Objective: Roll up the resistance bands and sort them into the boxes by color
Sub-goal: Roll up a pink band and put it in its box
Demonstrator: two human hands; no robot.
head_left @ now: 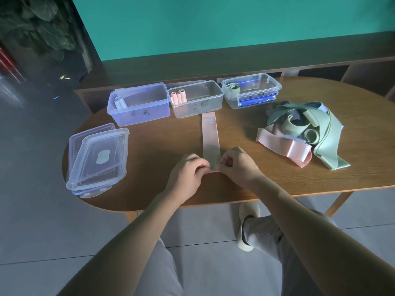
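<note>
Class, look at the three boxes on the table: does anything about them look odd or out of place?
Yes: the right box, holding a green roll, sits on its blue-edged lid, while the other lids are stacked at the table's left.

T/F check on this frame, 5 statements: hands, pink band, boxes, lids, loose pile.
1. Both hands pinch the near end of the flat pink band. True: left hand and right hand grip it at the near end.
2. The middle box holds green rolls. False: it holds pink rolls.
3. The stacked lids lie at the table's left. True.
4. The loose band pile sits inside the right box. False: it lies on the table, nearer than that box.
5. The left box is empty. False: a pale roll stands in it.
</note>
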